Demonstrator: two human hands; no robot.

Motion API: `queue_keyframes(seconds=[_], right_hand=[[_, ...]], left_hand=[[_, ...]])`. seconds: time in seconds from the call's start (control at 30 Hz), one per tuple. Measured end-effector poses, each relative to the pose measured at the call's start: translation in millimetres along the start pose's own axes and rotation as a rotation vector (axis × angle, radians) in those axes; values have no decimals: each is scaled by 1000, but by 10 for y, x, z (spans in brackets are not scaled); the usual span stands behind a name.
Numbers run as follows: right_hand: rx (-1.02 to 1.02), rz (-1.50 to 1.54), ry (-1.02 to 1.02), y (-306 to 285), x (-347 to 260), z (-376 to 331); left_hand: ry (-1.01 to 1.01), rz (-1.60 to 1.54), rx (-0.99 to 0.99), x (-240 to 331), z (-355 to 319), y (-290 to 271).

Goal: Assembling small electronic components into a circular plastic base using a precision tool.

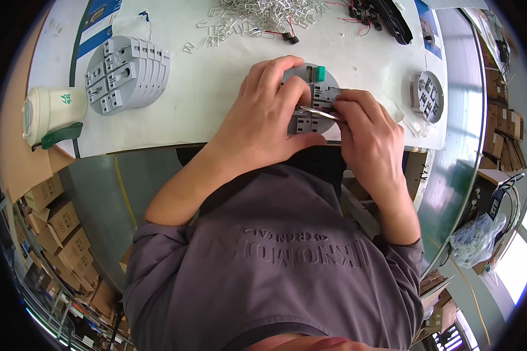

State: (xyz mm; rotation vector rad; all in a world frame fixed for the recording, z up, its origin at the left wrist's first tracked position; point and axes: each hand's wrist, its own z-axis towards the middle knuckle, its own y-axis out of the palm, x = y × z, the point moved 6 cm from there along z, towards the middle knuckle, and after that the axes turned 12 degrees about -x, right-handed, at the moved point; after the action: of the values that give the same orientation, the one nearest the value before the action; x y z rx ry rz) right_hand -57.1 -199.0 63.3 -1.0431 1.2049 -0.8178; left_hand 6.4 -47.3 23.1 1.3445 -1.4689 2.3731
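Left hand spans a round grey part while the right pinches a metal tool over it

The round grey part (308, 124) lies on the table near its front edge, partly hidden by the hands; take it as the clock's centre. One green block (319, 73) sits on it toward twelve o'clock. The left hand (260, 111) arches over from nine, its forearm slanting in from eight: a wide grip, the fingers bent across the far side and the thumb stretched along the near edge at six. The right hand (369, 120), its forearm rising from five, holds one slim metal tool (325, 114) in a narrow pinch of thumb and fingers, the tip pointing toward nine.

Farther out stands one stack of grey discs (126, 76) at nine, its layers too close to count surely, with one cream container (52, 114) beyond it. One single grey disc (428, 98) is at three. A heap of metal clips (263, 14), too many to count, lies at eleven; one long black piece (394, 20) lies between one and two.

The table (199, 120) has a white top. Past it, cardboard boxes (73, 251) are piled at eight, and a clear plastic bag (477, 237) hangs at four.
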Motion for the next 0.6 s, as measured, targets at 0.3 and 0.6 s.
queue_keyframes(seconds=[0.3, 0.6], right_hand=[[-78, 103, 91, 56, 81, 3], [-171, -367, -137, 183, -172, -178]], left_hand=[[25, -71, -6, -82, -20, -12], [30, -91, 44, -117, -9, -23]])
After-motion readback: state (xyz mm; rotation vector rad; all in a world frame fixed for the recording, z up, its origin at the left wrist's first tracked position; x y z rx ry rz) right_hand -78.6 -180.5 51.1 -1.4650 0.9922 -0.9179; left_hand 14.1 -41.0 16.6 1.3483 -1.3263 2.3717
